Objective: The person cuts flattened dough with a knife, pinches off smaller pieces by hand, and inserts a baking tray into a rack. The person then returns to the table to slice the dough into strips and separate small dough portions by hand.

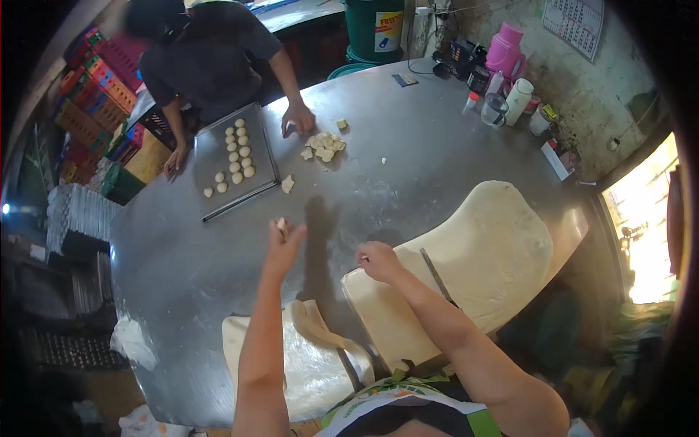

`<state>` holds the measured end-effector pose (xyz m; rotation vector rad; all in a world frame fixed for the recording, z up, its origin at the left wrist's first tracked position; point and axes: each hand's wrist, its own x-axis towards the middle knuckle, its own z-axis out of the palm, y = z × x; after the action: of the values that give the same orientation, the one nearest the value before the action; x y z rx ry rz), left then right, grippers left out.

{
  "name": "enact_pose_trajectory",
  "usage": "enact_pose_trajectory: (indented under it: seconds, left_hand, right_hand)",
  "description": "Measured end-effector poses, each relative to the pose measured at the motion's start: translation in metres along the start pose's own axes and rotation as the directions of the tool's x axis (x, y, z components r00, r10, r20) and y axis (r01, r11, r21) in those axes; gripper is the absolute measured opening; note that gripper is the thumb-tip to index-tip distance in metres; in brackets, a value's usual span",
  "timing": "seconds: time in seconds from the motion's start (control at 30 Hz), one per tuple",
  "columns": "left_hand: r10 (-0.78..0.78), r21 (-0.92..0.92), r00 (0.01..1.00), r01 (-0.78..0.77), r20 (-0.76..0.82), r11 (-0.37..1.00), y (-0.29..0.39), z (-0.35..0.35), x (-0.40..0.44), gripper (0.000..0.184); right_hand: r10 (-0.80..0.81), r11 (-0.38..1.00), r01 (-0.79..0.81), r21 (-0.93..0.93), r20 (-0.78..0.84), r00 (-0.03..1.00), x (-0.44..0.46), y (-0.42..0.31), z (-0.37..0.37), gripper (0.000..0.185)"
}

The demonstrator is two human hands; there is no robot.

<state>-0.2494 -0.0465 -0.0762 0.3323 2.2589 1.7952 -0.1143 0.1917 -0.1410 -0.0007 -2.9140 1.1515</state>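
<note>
One curled left hand (284, 247) pinches a small dough bit (282, 227); the right hand (378, 263) curls by the big dough sheet (499, 240) on the surface (193, 273), hold unclear. Splitting dough seems underway; next needs gentle letting-go.

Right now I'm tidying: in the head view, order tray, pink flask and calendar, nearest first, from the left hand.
1. Tray, ahead and left of the left hand
2. Pink flask, far right
3. Calendar, farther right, on the wall

Pink thermos (502, 55) nr wht btl (518, 103), cal (574, 25) on wall (582, 98), grn bkt (362, 29) w/ label (389, 32), stacked crates (105, 79) at L.
</note>
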Motion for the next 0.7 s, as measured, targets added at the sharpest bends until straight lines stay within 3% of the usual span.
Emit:
enact_pose_trajectory:
  seconds: [0.03, 0.07, 0.1, 0.13, 0.17, 0.2, 0.23, 0.27, 0.33, 0.37, 0.47, 0.6, 0.63, 0.7]
  left_hand:
    - [-0.043, -0.114, 0.999, 0.042, 0.001, 0.993, -0.008, 0.002, -0.017, 0.038]
    - [-0.060, -0.107, 0.998, 0.057, -0.019, 0.993, 0.011, 0.009, -0.038, 0.038]
    - [-0.199, -0.329, 0.978, 0.170, -0.056, 0.929, 0.025, 0.018, -0.075, 0.044]
    - [-0.355, -0.539, 0.932, 0.263, -0.072, 0.800, 0.033, 0.026, -0.116, 0.050]
    - [-0.431, -0.541, 0.897, 0.314, -0.102, 0.780, 0.028, 0.034, -0.161, 0.050]
    - [-0.489, -0.824, 0.844, 0.430, 0.222, 0.369, 0.026, 0.042, -0.194, 0.057]
    - [-0.330, -0.865, 0.802, 0.487, 0.498, -0.123, 0.027, 0.047, -0.208, 0.063]
    - [-0.338, -0.873, 0.807, 0.470, 0.484, -0.128, 0.032, 0.049, -0.225, 0.063]
    - [-0.160, -0.888, 0.874, 0.458, 0.458, -0.040, 0.043, 0.046, -0.267, 0.068]
    - [-0.163, -0.890, 0.875, 0.455, 0.455, -0.041, 0.044, 0.039, -0.283, 0.068]
    - [-0.277, -0.678, 0.854, 0.518, 0.440, 0.521, 0.043, 0.005, -0.317, 0.067]
    - [-0.331, -0.593, 0.796, 0.600, 0.506, 0.536, 0.024, -0.031, -0.318, 0.067]
    - [-0.293, -0.584, 0.802, 0.585, 0.520, 0.564, 0.014, -0.039, -0.315, 0.067]
    - [-0.361, -0.314, 0.813, 0.527, 0.456, 0.790, -0.008, -0.042, -0.318, 0.065]
  right_hand:
    - [-0.015, 1.000, 0.015, 0.008, 0.007, 1.000, -0.001, -0.014, -0.008, 0.019]
    - [0.020, 0.968, 0.017, 0.252, -0.144, 0.989, -0.004, -0.043, -0.024, 0.015]
    - [0.109, 0.872, 0.029, 0.489, -0.251, 0.962, -0.012, -0.070, -0.030, 0.013]
    - [0.123, 0.857, -0.010, 0.515, -0.184, 0.975, -0.021, -0.089, -0.024, 0.013]
    - [0.033, 0.847, 0.072, 0.526, -0.187, 0.982, -0.032, -0.106, -0.015, 0.013]
    - [-0.062, 0.830, 0.167, 0.532, -0.210, 0.976, -0.045, -0.118, -0.002, 0.013]
    - [-0.071, 0.825, 0.159, 0.542, -0.179, 0.981, -0.059, -0.125, 0.009, 0.013]
    - [-0.082, 0.788, 0.094, 0.608, -0.048, 0.995, -0.074, -0.132, 0.020, 0.015]
    - [-0.122, 0.716, -0.047, 0.697, 0.190, 0.974, -0.094, -0.142, 0.040, 0.018]
    - [-0.123, 0.715, -0.048, 0.697, 0.194, 0.973, -0.094, -0.145, 0.048, 0.018]
    - [0.011, 0.857, -0.167, 0.488, 0.306, 0.952, -0.067, -0.158, 0.063, 0.025]
    - [0.166, 0.923, -0.193, 0.333, 0.107, 0.980, -0.007, -0.187, 0.060, 0.037]
    - [0.103, 0.976, -0.128, 0.174, 0.148, 0.984, 0.000, -0.174, 0.085, 0.039]
    - [0.020, 0.983, 0.029, -0.180, 0.262, 0.965, 0.010, -0.156, 0.117, 0.043]
